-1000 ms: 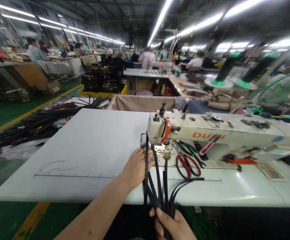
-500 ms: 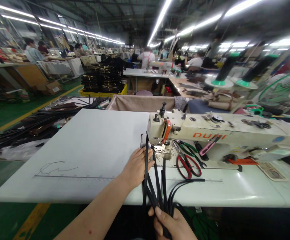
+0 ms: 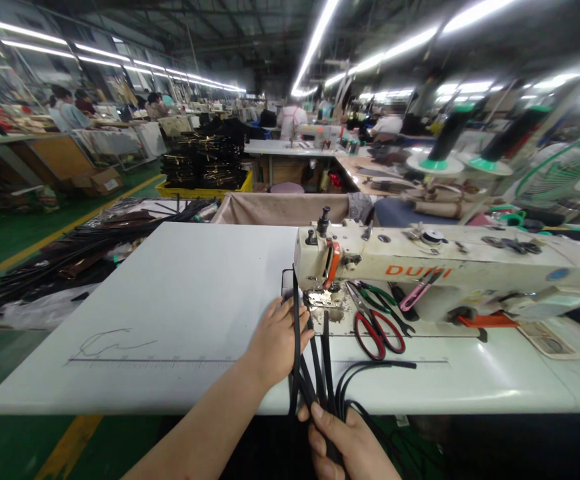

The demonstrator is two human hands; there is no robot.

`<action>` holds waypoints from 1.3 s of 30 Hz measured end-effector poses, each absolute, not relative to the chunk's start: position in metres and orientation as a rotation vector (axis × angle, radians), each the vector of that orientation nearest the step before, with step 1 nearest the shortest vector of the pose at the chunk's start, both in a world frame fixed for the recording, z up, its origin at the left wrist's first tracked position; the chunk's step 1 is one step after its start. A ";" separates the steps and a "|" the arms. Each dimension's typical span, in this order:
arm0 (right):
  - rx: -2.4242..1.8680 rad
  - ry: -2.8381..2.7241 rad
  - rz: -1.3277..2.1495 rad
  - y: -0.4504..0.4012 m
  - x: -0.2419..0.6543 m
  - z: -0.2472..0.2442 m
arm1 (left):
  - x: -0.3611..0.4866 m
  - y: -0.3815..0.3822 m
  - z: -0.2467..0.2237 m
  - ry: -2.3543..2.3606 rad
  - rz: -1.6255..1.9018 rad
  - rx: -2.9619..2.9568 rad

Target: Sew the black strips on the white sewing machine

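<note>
Red scissors lie on white tabletop, just right of black straps. Sewing machine stands behind, over strap tops. Left hand flat, pressing straps near needle. Right hand clenched around strap ends at tabletop edge. Since earlier: right hand moved up closer; left hand barely shifted.

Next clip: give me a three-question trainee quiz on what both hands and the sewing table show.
1. True or false: the left hand rests flat on the black straps beside the sewing machine.
2. Which grip does the right hand have on the straps? A) none B) closed around them at the table edge
3. Fill in: the scissors with red handles lie ___ of the needle.

Key: 1 true; 2 B; 3 right.
</note>
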State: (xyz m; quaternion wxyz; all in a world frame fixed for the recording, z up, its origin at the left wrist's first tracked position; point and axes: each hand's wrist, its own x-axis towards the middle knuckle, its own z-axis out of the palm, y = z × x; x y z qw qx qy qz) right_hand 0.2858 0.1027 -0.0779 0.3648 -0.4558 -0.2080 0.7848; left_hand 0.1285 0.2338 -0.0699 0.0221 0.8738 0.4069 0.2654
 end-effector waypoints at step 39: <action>-1.195 -0.670 1.981 0.094 0.295 -0.077 | 0.126 0.238 -0.077 1.227 0.895 2.634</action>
